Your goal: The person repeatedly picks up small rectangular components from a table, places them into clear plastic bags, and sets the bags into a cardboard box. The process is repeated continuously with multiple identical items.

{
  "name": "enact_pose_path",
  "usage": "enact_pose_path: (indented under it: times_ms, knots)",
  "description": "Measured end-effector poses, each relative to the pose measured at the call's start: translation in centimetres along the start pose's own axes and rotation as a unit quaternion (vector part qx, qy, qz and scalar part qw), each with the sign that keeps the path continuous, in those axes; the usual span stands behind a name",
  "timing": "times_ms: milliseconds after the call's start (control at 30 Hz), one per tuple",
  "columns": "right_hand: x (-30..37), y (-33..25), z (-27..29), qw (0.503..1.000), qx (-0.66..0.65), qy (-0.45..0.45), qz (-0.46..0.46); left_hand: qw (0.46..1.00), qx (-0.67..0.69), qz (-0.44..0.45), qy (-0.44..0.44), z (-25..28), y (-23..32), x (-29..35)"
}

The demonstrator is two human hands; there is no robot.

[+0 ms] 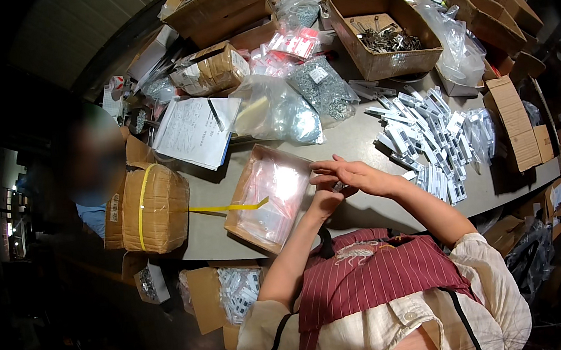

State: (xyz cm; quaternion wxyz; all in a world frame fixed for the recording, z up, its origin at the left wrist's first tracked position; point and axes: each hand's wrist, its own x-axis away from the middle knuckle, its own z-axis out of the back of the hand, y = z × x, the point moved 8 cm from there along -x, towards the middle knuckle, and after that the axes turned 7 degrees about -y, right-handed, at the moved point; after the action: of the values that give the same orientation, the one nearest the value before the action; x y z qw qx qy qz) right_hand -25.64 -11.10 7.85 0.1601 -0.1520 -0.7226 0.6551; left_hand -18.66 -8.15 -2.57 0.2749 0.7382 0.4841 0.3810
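Note:
My left hand (327, 200) and my right hand (360, 175) meet over the table, beside the right edge of an open cardboard box (230, 224). The right hand lies partly over the left, its fingers pointing left. Both hands look closed together around something small and dark, mostly hidden between the fingers. Clear plastic bags (270, 193) with pinkish edges fill the box and reflect the light. To the right of my hands spreads a loose pile of small white and grey flat parts (425, 137).
Left stands a taped carton (162, 210), its yellow strap (219, 208) reaching the box. Behind lie a written sheet (195, 132) with a pen (214, 114), bags of metal parts (322, 86) and a box of metal clips (388, 62). Another person (93, 156) is at the left.

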Motion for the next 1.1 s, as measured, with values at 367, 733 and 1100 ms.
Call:
enact_pose_path:
  times_ms: [367, 733, 1100]
  knots:
    - [1.9, -1.8, 2.0, 0.902, 0.418, 0.064, 0.087, 0.955, -0.250, -0.117, -0.107, 0.6, 1.0, -0.4]
    - [3.1, 1.6, 3.1, 0.875, 0.466, 0.117, 0.056, 0.978, -0.196, -0.033, -0.066, 3.3, -0.5, 1.1]
    - [5.1, 0.6, -0.4, 0.870, 0.470, 0.101, 0.106, 0.943, -0.275, -0.183, 0.029, 1.9, 0.2, 4.2]
